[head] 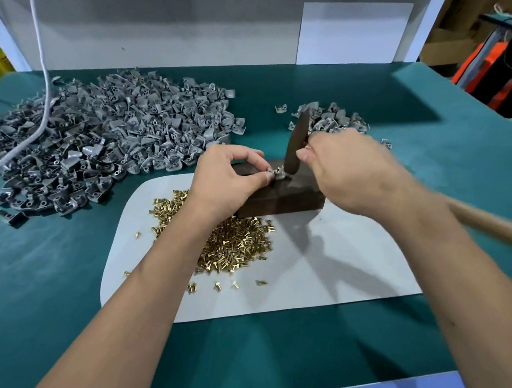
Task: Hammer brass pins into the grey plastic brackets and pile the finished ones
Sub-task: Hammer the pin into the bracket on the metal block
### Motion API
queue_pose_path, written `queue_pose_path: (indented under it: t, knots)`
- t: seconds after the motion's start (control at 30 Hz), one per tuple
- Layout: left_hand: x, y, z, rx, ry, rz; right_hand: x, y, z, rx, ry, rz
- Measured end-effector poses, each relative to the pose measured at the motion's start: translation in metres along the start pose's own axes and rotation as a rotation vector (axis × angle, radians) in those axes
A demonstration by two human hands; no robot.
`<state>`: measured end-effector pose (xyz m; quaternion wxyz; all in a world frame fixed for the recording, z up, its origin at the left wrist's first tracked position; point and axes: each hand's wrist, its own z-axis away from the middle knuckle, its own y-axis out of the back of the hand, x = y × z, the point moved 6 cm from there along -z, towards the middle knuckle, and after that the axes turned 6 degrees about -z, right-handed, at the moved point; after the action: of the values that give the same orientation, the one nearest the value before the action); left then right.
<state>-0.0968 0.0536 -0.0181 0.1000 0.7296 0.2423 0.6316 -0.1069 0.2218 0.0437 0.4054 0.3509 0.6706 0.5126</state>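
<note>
Item: one grey bracket (pixel 273 174) with a brass pin, seated on the dark block (pixel 283 197); your left hand (pixel 229 178) pinches it from the left. Hammer (pixel 296 143): head upright, touching or just above the pin, handle running right under your right hand (pixel 349 174), which grasps it. Stock: large bracket heap (pixel 91 138) left, small finished pile (pixel 334 119) behind, loose pins (pixel 234 243) nearest you.

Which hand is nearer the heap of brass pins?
Left. The left hand pinches a bracket on the dark block, its wrist right above the brass pin heap. The right hand, gripping the hammer, is farther back and to the right.
</note>
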Motion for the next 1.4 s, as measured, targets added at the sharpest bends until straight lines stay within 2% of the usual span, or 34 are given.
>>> queue_pose_path:
  t: [0.07, 0.13, 0.17, 0.27, 0.3, 0.33, 0.4, 0.47, 0.57, 0.6, 0.67, 0.77, 0.87, 0.97, 1.07, 1.1, 1.2, 1.27, 1.4]
  knots:
    - [0.001, 0.000, -0.001, 0.005, -0.001, 0.001, 0.003, 0.017, -0.001, 0.113, 0.004, -0.004]
    - [0.001, 0.000, -0.003, -0.004, -0.002, -0.005, 0.002, 0.027, 0.003, 0.265, -0.005, -0.120]
    - [0.001, -0.001, -0.003, -0.010, 0.000, 0.001, -0.003, 0.023, 0.003, 0.253, 0.003, -0.139]
    - [-0.002, -0.001, -0.002, -0.010, 0.024, 0.038, -0.012, -0.005, 0.000, -0.022, 0.002, -0.070]
    - [-0.001, -0.001, -0.001, -0.012, 0.027, 0.034, -0.010, -0.003, -0.001, -0.048, 0.000, -0.048]
    - [-0.001, -0.001, -0.001, -0.015, 0.025, 0.027, -0.007, 0.003, -0.003, -0.030, 0.004, -0.032]
    - [0.000, 0.000, -0.001, -0.012, 0.020, 0.021, -0.003, 0.019, -0.005, 0.118, 0.017, -0.038]
    - [0.001, 0.001, -0.002, -0.012, 0.020, 0.021, -0.004, 0.020, -0.002, 0.217, 0.013, -0.132]
    - [0.000, -0.001, -0.001, -0.009, 0.045, 0.045, -0.009, -0.007, 0.001, -0.017, -0.013, -0.110]
    - [0.000, -0.001, -0.001, -0.008, 0.048, 0.042, -0.008, -0.006, 0.000, -0.045, -0.018, -0.078]
    - [0.001, 0.000, 0.000, -0.007, 0.047, 0.039, -0.004, 0.008, -0.004, 0.004, -0.002, -0.014]
    - [0.002, 0.002, 0.000, -0.004, 0.044, 0.033, -0.007, 0.018, -0.002, 0.199, 0.017, -0.081]
    - [0.001, 0.001, 0.001, -0.005, 0.056, 0.051, -0.013, -0.012, 0.002, 0.007, 0.002, -0.083]
    - [0.004, 0.001, 0.002, -0.001, 0.039, 0.040, -0.001, 0.003, -0.001, -0.002, -0.047, -0.015]
    - [0.005, 0.001, 0.001, -0.009, 0.036, 0.020, 0.004, 0.021, -0.002, 0.230, -0.071, -0.083]
    - [0.004, 0.002, 0.000, -0.012, 0.039, 0.018, 0.000, 0.020, 0.000, 0.249, -0.066, -0.141]
    - [0.001, 0.004, 0.000, -0.008, 0.051, 0.036, -0.018, -0.007, 0.000, -0.007, 0.020, -0.102]
    - [0.001, 0.003, 0.000, -0.008, 0.048, 0.026, -0.012, 0.001, -0.004, -0.039, 0.015, -0.017]
    - [0.004, 0.001, -0.001, -0.012, 0.041, 0.015, -0.003, 0.024, -0.007, 0.195, -0.006, -0.011]
